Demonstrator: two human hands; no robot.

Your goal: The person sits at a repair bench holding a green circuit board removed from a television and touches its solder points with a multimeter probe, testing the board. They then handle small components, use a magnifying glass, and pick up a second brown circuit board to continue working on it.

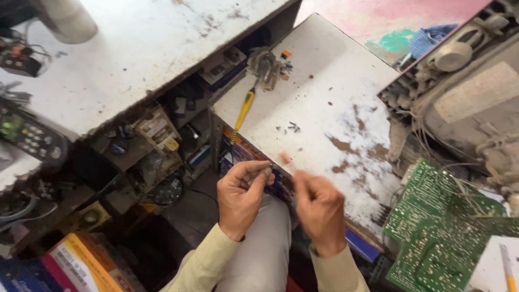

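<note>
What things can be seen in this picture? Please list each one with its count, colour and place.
Table: one, white with brown worn spots, centre.
Second table: one, white, upper left.
Screwdriver: one, yellow handle, on the centre table near its left edge.
Screws: a few, dark, mid centre table.
Circuit board: one, green, lower right.
Old television chassis: one, grey, right.
Remote control: one, black, far left.
Box: one, orange and white, bottom left.
Left hand: one, fingertips pinching something small, too small to identify.
Right hand: one, blurred, beside the left hand, partly closed.
</note>
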